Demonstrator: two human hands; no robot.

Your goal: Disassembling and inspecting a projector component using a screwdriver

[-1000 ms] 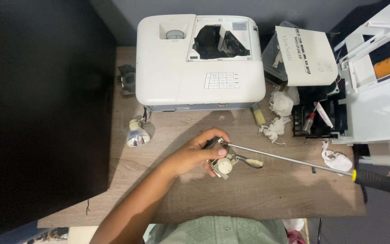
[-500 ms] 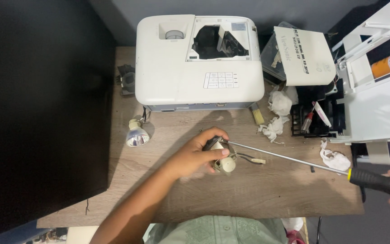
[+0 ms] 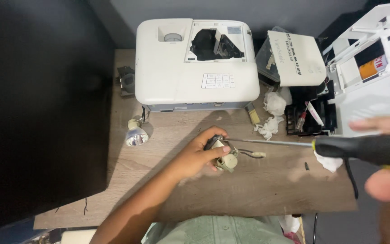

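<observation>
My left hand (image 3: 198,157) grips a small beige lamp module (image 3: 224,158) with a short wire on the wooden table (image 3: 258,190). My right hand (image 3: 387,178), close to the camera and blurred, holds a long screwdriver (image 3: 362,149) by its black handle. The thin metal shaft runs left and its tip meets the lamp module at my left fingers. Behind them sits a white projector (image 3: 195,65) with an open, dark lamp bay on its top.
A loose reflector bulb (image 3: 136,135) lies left of the projector's front. Crumpled tissues (image 3: 271,115), a small brush (image 3: 253,114), a black parts tray (image 3: 310,115), a white cover panel (image 3: 296,58) and an opened white device (image 3: 375,77) crowd the right. A dark surface lies to the left.
My right hand and the screwdriver handle have come up and closer to the camera, the tip staying at the lamp module. My left hand holds the module in about the same place.
</observation>
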